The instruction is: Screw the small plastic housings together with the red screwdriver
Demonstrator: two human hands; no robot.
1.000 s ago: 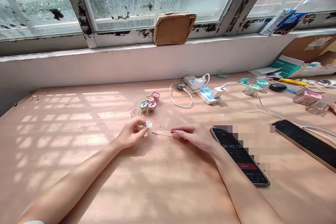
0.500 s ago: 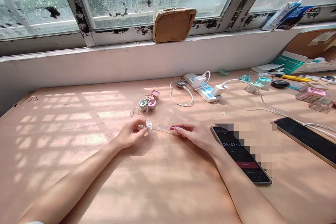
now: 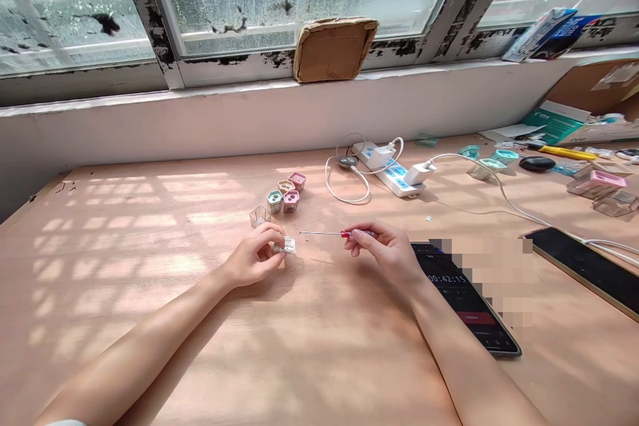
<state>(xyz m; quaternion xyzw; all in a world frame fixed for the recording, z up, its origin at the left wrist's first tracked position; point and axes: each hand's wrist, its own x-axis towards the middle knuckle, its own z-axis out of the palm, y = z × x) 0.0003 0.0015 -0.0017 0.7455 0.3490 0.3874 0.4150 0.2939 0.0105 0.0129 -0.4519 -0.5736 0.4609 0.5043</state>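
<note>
Where sunlight crosses the pinkish wooden tabletop (image 3: pixel 224 359), the right hand (image 3: pixel 387 249) grips a slender metal-shafted screwdriver with a red-collared handle (image 3: pixel 345 234), and the left hand (image 3: pixel 254 256) is closed in a pinch. Four polygonal containers with pink, green and cream tops (image 3: pixel 291 201) stand grouped beyond the left hand, just behind a clear plastic cup (image 3: pixel 260 217). The left hand pinches a small clear piece (image 3: pixel 289 245), apart from the screwdriver tip; its contact with the tabletop cannot be confirmed.

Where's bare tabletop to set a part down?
Widest: tabletop left of the small containers and left forearm. Also between the forearms, nearer the wearer. Tight: between left hand and screwdriver. Crowded: right side, with phones, power strip, pink-topped case.
</note>
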